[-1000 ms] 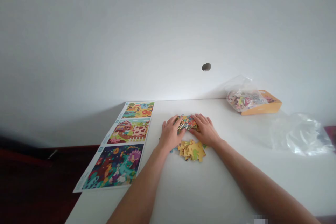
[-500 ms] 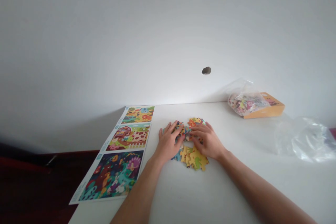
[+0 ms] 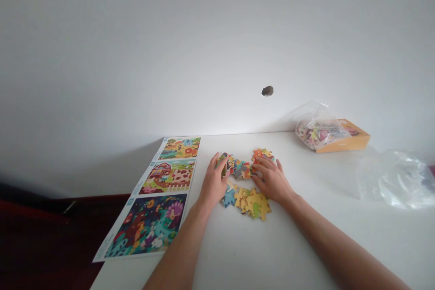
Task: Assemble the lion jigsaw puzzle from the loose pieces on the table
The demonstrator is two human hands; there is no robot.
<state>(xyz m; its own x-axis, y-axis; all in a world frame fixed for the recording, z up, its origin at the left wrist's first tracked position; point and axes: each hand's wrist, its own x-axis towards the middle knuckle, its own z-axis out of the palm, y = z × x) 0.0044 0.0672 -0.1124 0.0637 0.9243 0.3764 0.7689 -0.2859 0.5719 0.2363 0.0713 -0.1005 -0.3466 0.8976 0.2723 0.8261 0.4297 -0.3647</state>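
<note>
On the white table, jigsaw puzzle pieces [image 3: 254, 203] lie in loose clusters around my hands. My left hand [image 3: 213, 185] has its thumb and fingers around a few puzzle pieces [image 3: 224, 166], tilted up on edge. Fingers spread, my right hand [image 3: 274, 182] rests on an orange and red cluster [image 3: 261, 153], partly hiding it. Between the two hands sits a grey and multicoloured cluster [image 3: 242, 170]. Yellow pieces and a blue piece [image 3: 230, 196] lie nearer to me, below the fingers.
A sheet with three printed pictures [image 3: 147, 226] lies along the table's left edge. At the back right, a clear bag of pieces [image 3: 317, 132] leans on an orange box [image 3: 343, 145]. A crumpled clear plastic bag [image 3: 404, 181] lies at the right. The wall has a hole [image 3: 267, 91].
My hands have moved apart, the right one shifting right with the orange cluster. The middle cluster is now uncovered, and pieces show tilted up in my left hand.
</note>
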